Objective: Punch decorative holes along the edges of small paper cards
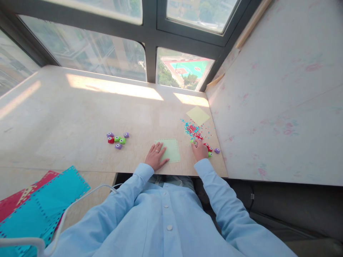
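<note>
My left hand [156, 156] lies flat with fingers spread on the left part of a pale green square of paper [172, 150], which has small holes along its edges. My right hand [200, 150] is to the right of the paper, fingers curled around a small green hole punch [193, 141] with an eye-like round on it. Beside this hand are red hole punches [208, 147], another green one [209, 154] and a purple one [217, 151]. Just beyond it, blue and red paper bits [192, 129] are scattered in a heap.
A pale yellow square of paper [198, 115] lies behind the bits, near the wall [278, 92]. More punches [117, 139], purple, red and green, cluster at left. Blue sheets [45, 203] with punched edges overlap red sheets [16, 200] at lower left, near a white tube [66, 210].
</note>
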Available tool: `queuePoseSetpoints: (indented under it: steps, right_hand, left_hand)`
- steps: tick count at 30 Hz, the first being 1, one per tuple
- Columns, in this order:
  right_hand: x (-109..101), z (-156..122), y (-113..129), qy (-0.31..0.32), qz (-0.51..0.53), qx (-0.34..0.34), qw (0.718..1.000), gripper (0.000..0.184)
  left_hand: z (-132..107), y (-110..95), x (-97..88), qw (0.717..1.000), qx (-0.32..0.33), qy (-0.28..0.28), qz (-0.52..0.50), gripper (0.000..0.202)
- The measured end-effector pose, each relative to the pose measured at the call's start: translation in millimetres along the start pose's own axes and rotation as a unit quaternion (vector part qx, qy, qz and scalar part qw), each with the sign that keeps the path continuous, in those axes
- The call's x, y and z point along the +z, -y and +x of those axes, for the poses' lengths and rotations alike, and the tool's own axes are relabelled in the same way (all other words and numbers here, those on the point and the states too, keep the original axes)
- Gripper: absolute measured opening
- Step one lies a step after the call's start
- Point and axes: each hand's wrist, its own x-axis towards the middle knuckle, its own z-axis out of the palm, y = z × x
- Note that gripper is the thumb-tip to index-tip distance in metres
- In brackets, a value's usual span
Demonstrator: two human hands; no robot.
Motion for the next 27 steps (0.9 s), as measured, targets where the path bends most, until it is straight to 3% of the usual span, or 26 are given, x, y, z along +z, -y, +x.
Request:
queuePoseSetpoints:
  steps: [4,9,14,27]
  right_hand:
    - [6,-11,-15,0.002,0.145,-0.062,0.988,0.035]
    - [17,-29,-32,0.034,0.244,-0.076,0.966,0.042]
    - [34,-35,-40,-0.045,0.224,-0.071,0.971,0.041]
    - [63,-37,-32,-0.091,0.233,-0.192,0.949,0.018]
  left_hand:
    - [-4,-2,1.0,1.0,-0.01,-0.002,-0.005,0.063]
    - [-9,-4,0.9,1.0,-0.011,-0.005,-0.007,0.062]
    - [-8,-5,-1.7,1.0,-0.011,0.002,0.01,0.062]
    - [-10,-5,-2.2,1.0,-0.013,-0.015,-0.007,0.058]
